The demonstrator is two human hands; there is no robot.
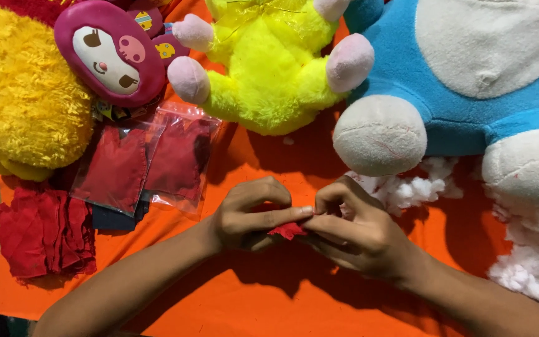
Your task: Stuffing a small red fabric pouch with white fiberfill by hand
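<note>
Both hands meet over the orange cloth (pixel 269 306) at the centre of the view. My left hand (pixel 251 215) and my right hand (pixel 354 231) pinch a small red piece of fabric (pixel 288 231) between their fingertips. Most of that fabric is hidden under the fingers. White stuffing fluff (pixel 410 187) lies just beyond my right hand.
A yellow plush toy (pixel 269 62) and a big blue-and-white plush toy (pixel 469 75) sit at the back. At the left are a fuzzy yellow plush (pixel 20 93), a pink round-faced toy (pixel 110 53), two clear bags of red fabric (pixel 148 162) and a red cloth pile (pixel 42 231). More stuffing (pixel 531 262) lies right.
</note>
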